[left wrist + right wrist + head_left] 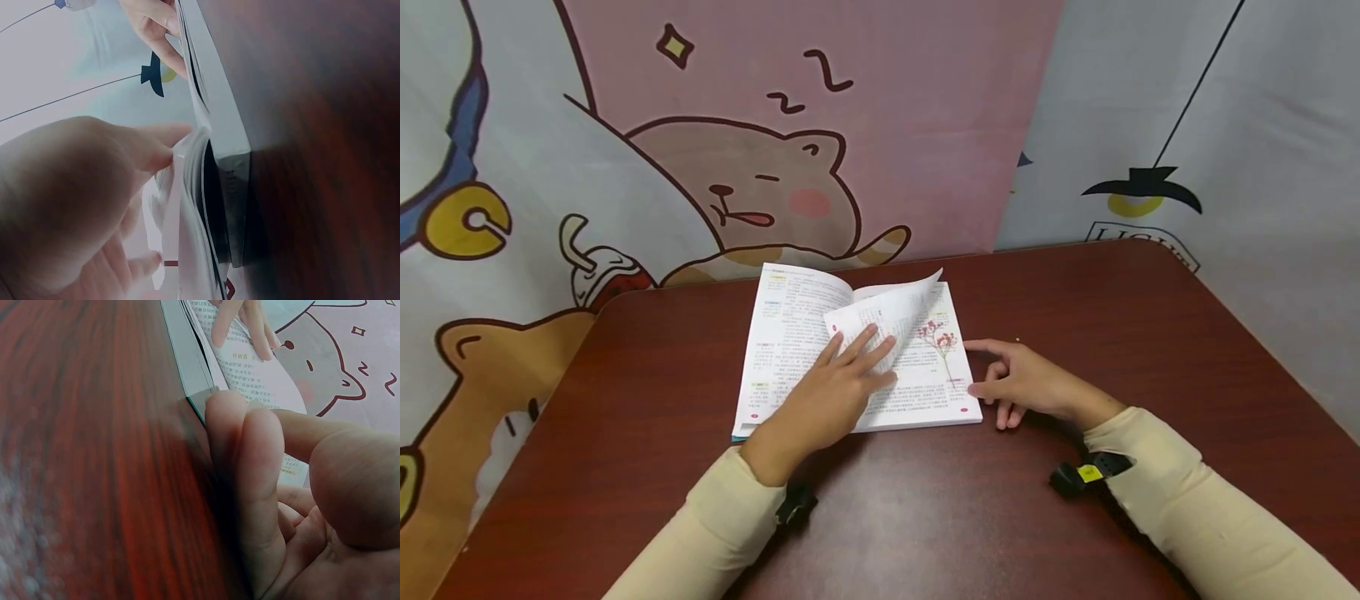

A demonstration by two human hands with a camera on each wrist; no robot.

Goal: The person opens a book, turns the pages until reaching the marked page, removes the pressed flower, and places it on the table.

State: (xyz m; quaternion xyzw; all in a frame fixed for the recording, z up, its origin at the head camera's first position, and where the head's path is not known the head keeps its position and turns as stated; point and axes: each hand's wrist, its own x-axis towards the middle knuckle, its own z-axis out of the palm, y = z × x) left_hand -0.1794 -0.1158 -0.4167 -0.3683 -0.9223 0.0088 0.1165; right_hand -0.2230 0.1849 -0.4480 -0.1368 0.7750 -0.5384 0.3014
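An open book [790, 358] with printed pages lies on the table. My left hand [831, 396] rests across its middle, fingers spread and fairly straight on a half-turned page [906, 302]. That page curls upward, its upper right corner raised toward the right. A thin sprig with small red blossoms [942, 342] shows on the right-hand page below it. At the book's right edge is my right hand [1030, 379], with index fingertip and thumb tip touching the edge apart from each other and the other fingers bent beneath. In the right wrist view, bent fingers [250, 450] overlap the book's corner.
The dark red-brown table [925, 517] extends around the book on all sides. Behind it hangs a cloth backdrop [925, 108] with cartoon animals. A black wrist device [1078, 477] is strapped to the right sleeve, and another dark one [795, 505] to the left.
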